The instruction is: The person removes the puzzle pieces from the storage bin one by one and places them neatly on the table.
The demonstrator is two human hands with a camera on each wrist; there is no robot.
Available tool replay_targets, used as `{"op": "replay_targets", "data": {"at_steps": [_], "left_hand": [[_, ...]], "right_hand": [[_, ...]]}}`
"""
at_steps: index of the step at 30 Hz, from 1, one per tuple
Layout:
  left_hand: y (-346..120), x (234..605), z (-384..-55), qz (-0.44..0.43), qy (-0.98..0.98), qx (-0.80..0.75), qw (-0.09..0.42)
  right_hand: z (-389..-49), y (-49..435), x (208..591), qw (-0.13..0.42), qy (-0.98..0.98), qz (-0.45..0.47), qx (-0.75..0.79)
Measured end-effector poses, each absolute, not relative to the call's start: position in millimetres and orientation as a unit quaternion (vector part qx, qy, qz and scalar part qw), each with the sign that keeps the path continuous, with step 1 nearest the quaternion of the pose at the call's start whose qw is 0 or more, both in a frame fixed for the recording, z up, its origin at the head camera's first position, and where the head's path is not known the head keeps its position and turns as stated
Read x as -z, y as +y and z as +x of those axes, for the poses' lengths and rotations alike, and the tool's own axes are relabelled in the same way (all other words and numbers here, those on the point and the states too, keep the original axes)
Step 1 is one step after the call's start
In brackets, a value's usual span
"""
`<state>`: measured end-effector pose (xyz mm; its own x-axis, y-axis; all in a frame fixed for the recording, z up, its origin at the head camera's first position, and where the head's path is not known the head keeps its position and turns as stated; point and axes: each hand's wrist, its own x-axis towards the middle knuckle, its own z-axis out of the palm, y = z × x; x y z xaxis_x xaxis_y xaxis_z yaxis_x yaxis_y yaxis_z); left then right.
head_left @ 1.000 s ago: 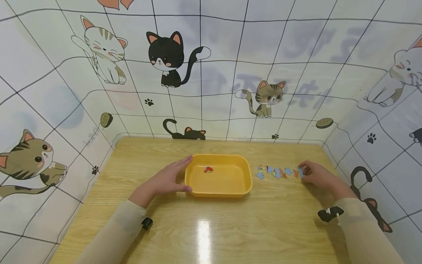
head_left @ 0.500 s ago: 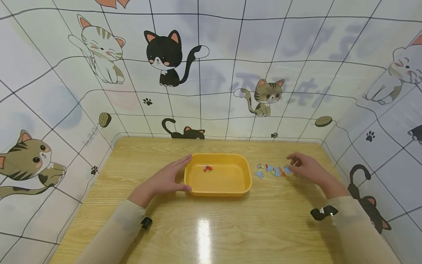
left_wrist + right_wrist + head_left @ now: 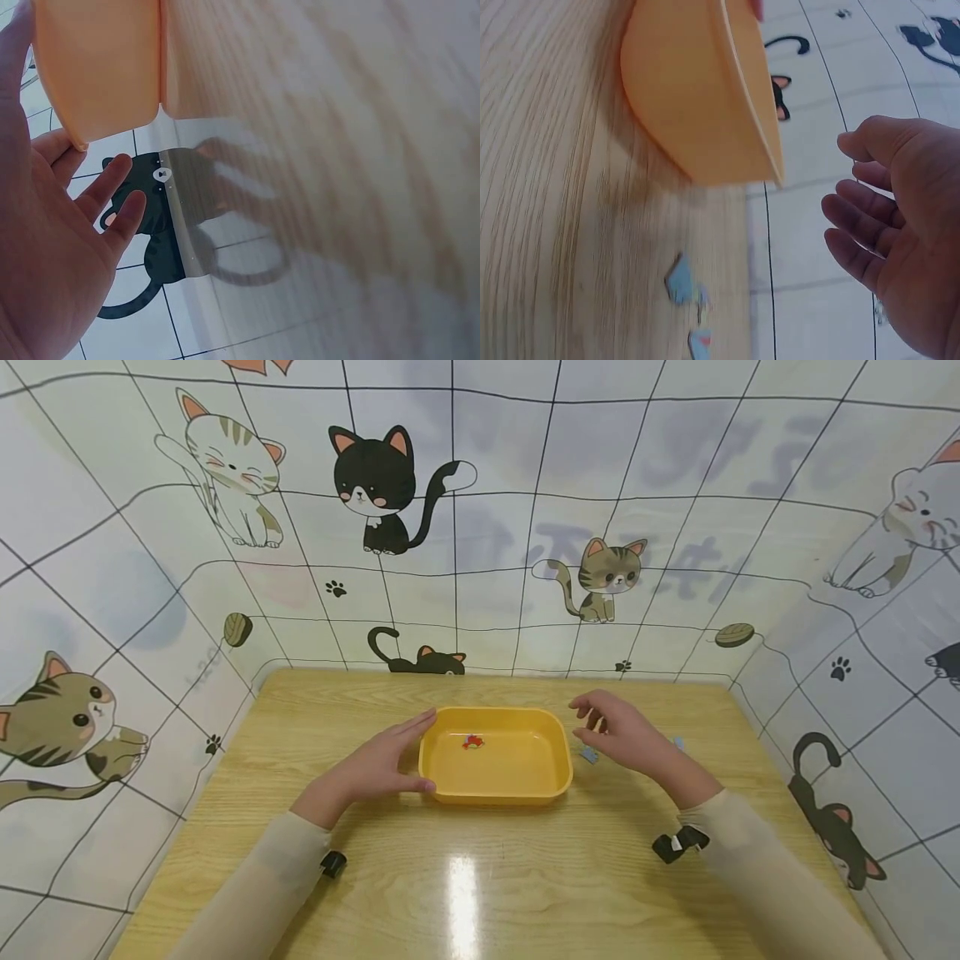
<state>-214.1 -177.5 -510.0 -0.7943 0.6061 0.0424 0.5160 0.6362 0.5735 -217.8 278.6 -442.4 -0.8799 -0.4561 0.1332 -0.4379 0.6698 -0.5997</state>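
Note:
A yellow tray (image 3: 495,777) rests on the table with a small red piece (image 3: 472,742) in it. My left hand (image 3: 375,767) spreads across the tray's left end, its thumb at the near corner and forefinger at the far one. In the left wrist view, the other fingers (image 3: 124,214) extend off the tray. My right hand (image 3: 618,731) is just beyond the tray's right rim, above flat puzzle-like pieces. Its fingers (image 3: 855,255) are loosely bent and hold nothing. Blue pieces (image 3: 679,281) show beside the tray; the hand hides most of the row in the head view.
The wooden table (image 3: 585,868) meets a white gridded wall cloth (image 3: 495,527) printed with cats at the back and sides. One light blue piece (image 3: 678,742) lies just behind the right wrist. Black straps (image 3: 680,843) sit on both sleeves.
My right hand has moved left from the far end of the row of pieces to beside the tray, without carrying anything visible. The left hand and tray have stayed put.

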Motion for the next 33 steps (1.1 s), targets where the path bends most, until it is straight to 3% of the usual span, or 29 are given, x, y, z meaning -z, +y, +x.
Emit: {"op": "replay_targets", "data": {"at_steps": [18, 33], "left_hand": [[-179, 510, -214, 0.315, 0.898, -0.297, 0.078], [-179, 510, -215, 0.312, 0.897, -0.303, 0.078]], "right_hand": [[-236, 170, 461, 0.094, 0.915, -0.319, 0.230], [-258, 129, 492, 0.112, 0.916, -0.325, 0.208]]}}
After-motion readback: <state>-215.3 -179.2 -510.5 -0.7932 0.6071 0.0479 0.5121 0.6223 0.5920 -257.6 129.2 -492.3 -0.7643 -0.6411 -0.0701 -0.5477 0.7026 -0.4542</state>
